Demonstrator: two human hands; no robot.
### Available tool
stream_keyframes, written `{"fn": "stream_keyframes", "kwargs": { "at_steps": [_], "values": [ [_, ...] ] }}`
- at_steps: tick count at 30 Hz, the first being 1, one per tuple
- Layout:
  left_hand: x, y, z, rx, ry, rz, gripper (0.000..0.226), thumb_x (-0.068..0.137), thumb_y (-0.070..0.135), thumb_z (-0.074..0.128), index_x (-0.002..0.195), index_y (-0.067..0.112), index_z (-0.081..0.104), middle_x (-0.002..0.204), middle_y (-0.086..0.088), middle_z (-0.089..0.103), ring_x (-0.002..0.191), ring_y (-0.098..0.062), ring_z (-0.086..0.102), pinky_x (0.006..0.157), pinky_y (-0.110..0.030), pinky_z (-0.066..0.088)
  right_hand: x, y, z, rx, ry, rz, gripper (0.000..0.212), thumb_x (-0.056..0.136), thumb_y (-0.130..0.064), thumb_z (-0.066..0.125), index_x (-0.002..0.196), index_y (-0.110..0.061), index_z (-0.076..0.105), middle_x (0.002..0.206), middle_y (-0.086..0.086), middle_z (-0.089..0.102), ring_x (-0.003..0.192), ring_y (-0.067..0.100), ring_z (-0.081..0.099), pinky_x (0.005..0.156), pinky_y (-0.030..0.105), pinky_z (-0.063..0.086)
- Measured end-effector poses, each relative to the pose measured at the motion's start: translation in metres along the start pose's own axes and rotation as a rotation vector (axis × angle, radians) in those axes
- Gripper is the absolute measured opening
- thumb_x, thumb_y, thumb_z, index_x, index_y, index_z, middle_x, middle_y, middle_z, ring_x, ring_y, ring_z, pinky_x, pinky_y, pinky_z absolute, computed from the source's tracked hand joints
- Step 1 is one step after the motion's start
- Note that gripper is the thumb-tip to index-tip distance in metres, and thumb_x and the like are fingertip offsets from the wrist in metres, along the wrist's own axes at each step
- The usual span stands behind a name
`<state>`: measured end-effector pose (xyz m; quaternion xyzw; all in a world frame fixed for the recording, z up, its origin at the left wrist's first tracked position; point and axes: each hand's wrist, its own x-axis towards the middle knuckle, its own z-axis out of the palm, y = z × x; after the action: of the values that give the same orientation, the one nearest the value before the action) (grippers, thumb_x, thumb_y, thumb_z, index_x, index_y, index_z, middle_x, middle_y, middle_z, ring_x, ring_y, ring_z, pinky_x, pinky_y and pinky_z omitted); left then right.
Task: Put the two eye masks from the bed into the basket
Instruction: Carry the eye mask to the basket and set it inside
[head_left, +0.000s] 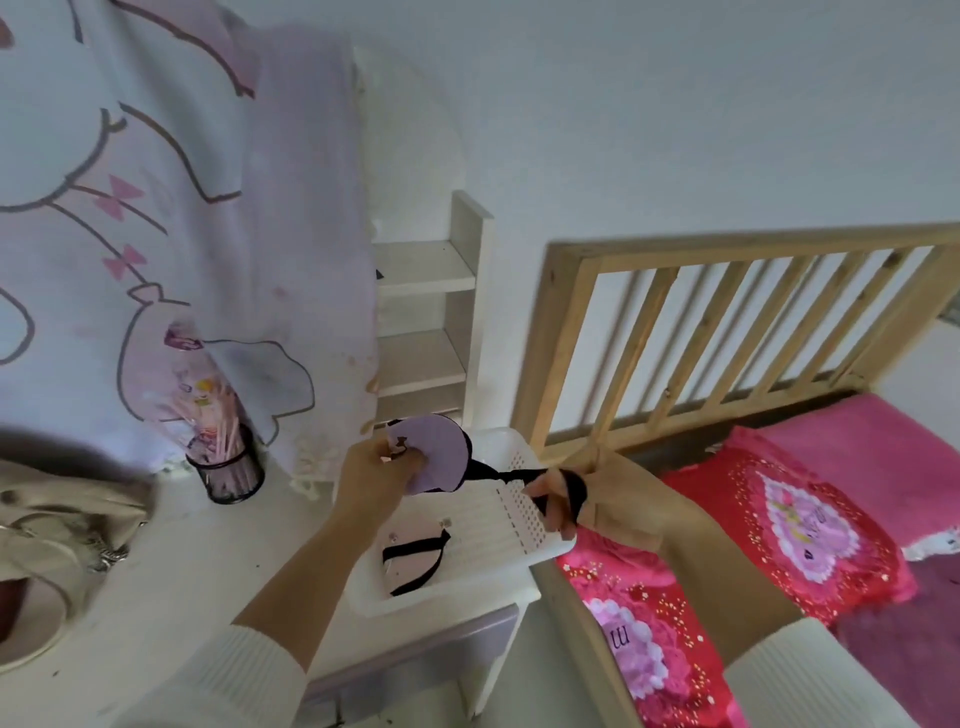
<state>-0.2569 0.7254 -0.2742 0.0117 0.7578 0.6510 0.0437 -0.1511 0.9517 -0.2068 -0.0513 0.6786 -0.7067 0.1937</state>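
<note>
1. Basket (540, 545), white, is seen on the desk (182, 571), at 9 o'clock from the bed (831, 519).
2. One eye mask (410, 564) is lying inside it.
3. The second eye mask (441, 452) is held above the basket: its pad is pinched by the left hand (374, 475), its black strap gripped by the right hand (563, 499).

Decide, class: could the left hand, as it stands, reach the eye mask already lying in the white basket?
Probably yes. The left hand is above the open-topped white basket, with nothing covering the pink eye mask inside, but it already grips the purple eye mask.
</note>
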Motion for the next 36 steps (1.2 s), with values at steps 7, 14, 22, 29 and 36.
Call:
{"fn": "stream_keyframes", "kwargs": {
  "at_steps": [7, 14, 22, 29, 36],
  "values": [
    [-0.005, -0.01, 0.013, -0.015, -0.086, -0.131, 0.019, 0.062, 0.014, 0.061, 0.045, 0.02, 0.06, 0.049, 0.006, 0.05, 0.059, -0.02, 0.045, 0.068, -0.037, 0.044, 0.029, -0.001, -0.006, 0.197, 0.514, -0.357, 0.039, 0.062, -0.044, 0.083, 0.097, -0.027, 0.076, 0.11, -0.006, 0.075, 0.108, 0.012, 0.068, 0.095, 0.037, 0.048],
    [-0.001, 0.013, 0.032, 0.016, -0.316, -0.002, 0.016, 0.062, 0.012, 0.06, 0.069, 0.014, 0.073, 0.066, 0.002, 0.064, 0.064, -0.015, 0.054, 0.073, -0.036, 0.046, 0.033, 0.002, -0.027, -0.559, 0.509, -0.122, 0.046, 0.054, -0.056, 0.081, 0.098, -0.046, 0.072, 0.117, -0.022, 0.068, 0.112, -0.004, 0.059, 0.106, 0.034, 0.045],
    [0.001, 0.024, 0.056, 0.052, -0.335, 0.029, 0.034, 0.078, 0.003, 0.067, 0.084, 0.035, 0.077, 0.084, 0.0, 0.078, 0.075, -0.009, 0.069, 0.08, -0.029, 0.052, 0.04, 0.0, -0.045, -0.726, 0.63, -0.207, 0.013, 0.069, -0.01, 0.074, 0.068, -0.019, 0.065, 0.126, -0.005, 0.063, 0.113, 0.008, 0.056, 0.083, 0.003, 0.035],
    [-0.006, 0.044, 0.071, 0.134, -0.152, 0.247, 0.009, 0.08, 0.023, 0.071, 0.079, 0.03, 0.076, 0.086, 0.01, 0.071, 0.077, 0.0, 0.061, 0.074, -0.021, 0.045, 0.041, 0.013, -0.047, -1.176, 0.664, -0.214, 0.015, 0.068, -0.033, 0.062, 0.06, -0.02, 0.061, 0.111, -0.009, 0.063, 0.116, 0.004, 0.049, 0.111, 0.044, 0.011],
    [-0.013, 0.051, 0.09, 0.436, -0.224, 0.298, 0.02, 0.072, 0.041, 0.079, 0.079, 0.022, 0.08, 0.067, 0.014, 0.056, 0.058, -0.005, 0.047, 0.057, -0.015, 0.032, 0.044, 0.024, -0.047, -1.386, 0.611, -0.261, 0.015, 0.072, -0.032, 0.066, 0.076, -0.018, 0.07, 0.11, -0.008, 0.063, 0.119, 0.009, 0.049, 0.113, 0.044, 0.006]
  ]
}}
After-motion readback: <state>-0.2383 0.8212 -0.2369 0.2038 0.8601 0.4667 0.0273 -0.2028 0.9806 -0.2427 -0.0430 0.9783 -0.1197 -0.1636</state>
